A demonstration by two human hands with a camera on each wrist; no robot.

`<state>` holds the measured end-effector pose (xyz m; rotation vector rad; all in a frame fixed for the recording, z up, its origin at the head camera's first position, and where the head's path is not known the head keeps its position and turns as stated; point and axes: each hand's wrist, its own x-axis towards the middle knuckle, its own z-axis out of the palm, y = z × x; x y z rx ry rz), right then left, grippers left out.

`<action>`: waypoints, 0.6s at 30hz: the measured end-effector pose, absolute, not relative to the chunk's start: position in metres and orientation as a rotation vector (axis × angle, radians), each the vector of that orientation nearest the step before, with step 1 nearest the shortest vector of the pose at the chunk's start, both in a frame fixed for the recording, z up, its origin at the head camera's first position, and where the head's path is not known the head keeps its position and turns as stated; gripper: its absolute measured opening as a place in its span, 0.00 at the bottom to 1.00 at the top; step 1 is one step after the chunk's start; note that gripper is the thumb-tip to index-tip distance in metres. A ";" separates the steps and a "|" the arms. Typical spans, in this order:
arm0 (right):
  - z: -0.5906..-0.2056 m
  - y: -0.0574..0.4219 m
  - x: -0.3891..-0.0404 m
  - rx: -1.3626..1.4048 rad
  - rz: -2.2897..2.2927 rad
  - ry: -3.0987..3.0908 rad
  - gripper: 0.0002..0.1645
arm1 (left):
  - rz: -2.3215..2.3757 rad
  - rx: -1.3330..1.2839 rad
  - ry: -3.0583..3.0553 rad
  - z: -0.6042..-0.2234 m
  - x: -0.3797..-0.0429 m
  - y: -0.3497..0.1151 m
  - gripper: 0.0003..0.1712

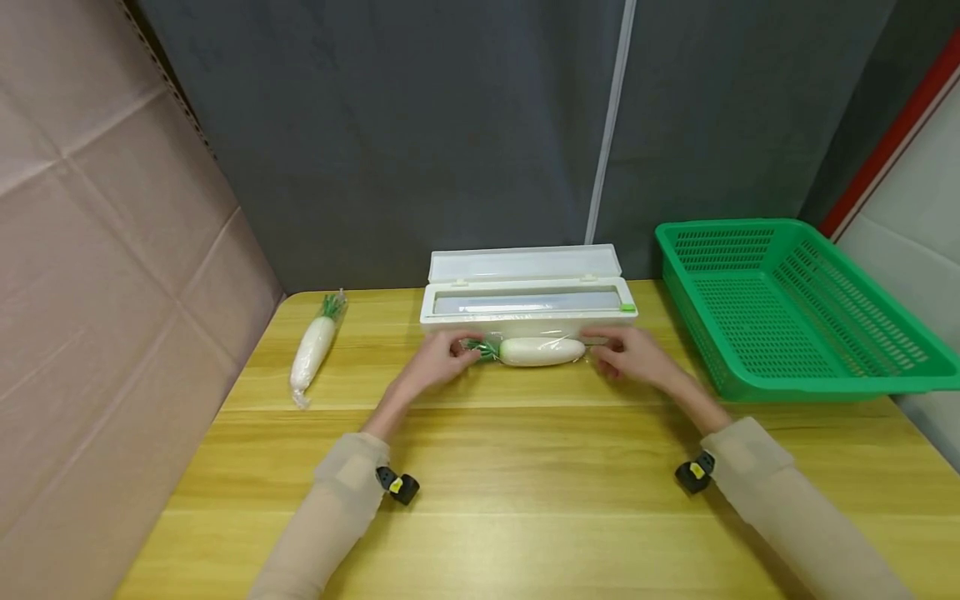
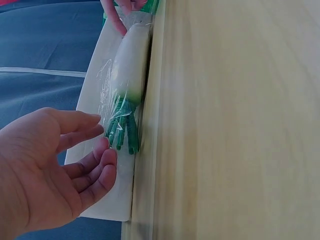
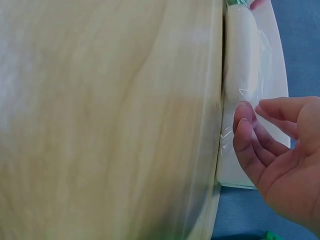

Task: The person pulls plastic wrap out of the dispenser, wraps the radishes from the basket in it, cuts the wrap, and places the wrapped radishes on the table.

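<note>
A white radish (image 1: 542, 351) with cut green stalks (image 2: 121, 125) lies on its side in clear plastic wrap (image 2: 106, 95), along the front of a white wrap dispenser (image 1: 528, 321). At the stalk end, my left hand (image 1: 444, 353) pinches the wrap between thumb and index finger, the other fingers curled below. My right hand (image 1: 628, 352) pinches the wrap (image 3: 265, 65) at the root tip, its remaining fingers bent beside it. The dispenser's lid (image 1: 525, 263) stands raised at the back, and a pale roll (image 1: 528, 302) shows inside.
Another radish (image 1: 313, 350), wrapped in film, lies at the left of the wooden table (image 1: 517, 500). A green plastic basket (image 1: 817, 385) stands on the right, close beyond my right hand. Behind the dispenser hangs a dark grey curtain (image 1: 390, 150).
</note>
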<state>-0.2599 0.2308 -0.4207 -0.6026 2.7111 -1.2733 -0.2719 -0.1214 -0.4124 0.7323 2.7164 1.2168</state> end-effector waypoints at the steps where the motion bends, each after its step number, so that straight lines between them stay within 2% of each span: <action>1: -0.421 0.231 -0.260 -0.605 -1.271 2.712 0.22 | 1.216 0.728 2.718 -0.412 -0.272 -0.122 0.20; 9: -0.417 0.234 -0.256 -0.627 -1.213 2.753 0.25 | 1.204 0.757 2.751 -0.414 -0.274 -0.123 0.22; 18: -0.403 0.240 -0.250 -0.615 -1.338 2.858 0.18 | 1.267 0.785 2.761 -0.409 -0.272 -0.120 0.20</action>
